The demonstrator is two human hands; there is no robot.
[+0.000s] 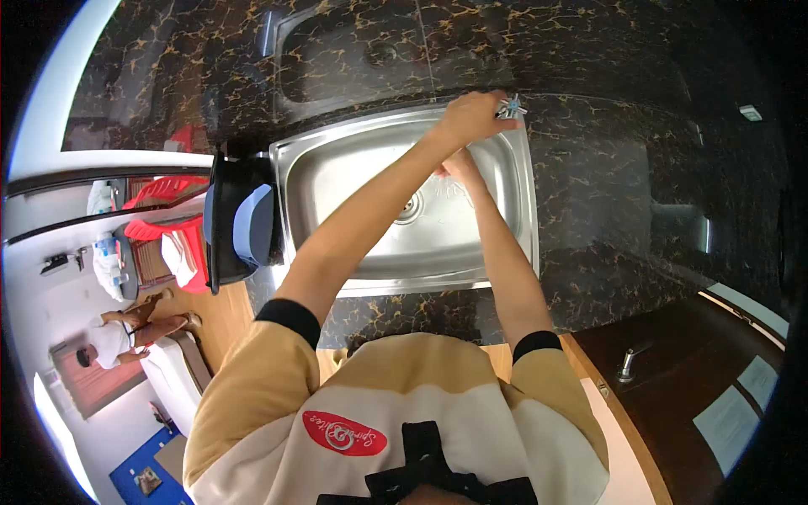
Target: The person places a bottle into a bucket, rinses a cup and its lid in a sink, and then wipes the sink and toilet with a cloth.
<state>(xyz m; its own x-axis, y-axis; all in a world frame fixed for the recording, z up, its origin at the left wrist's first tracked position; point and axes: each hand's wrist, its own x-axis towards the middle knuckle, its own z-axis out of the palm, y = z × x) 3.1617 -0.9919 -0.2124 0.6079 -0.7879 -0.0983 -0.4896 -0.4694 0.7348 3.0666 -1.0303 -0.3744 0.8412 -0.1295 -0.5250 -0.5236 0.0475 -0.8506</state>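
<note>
now our left hand (475, 114) closes around the tap handle (511, 108) at the sink (337, 168) rim, while our right hand (459, 166) hangs loosely open, empty, over the basin.

- The left hand (473, 115) covers most of the tap (511, 108), so the grip itself can't be made out.
- The right hand (459, 167) sits half behind the left forearm; its fingers are hidden.
- Blur smears the drain (410, 207) under the arm.
- The red chairs (160, 210) are cut by the counter edge.
- The person (109, 341) at far left is too small to read.
</note>
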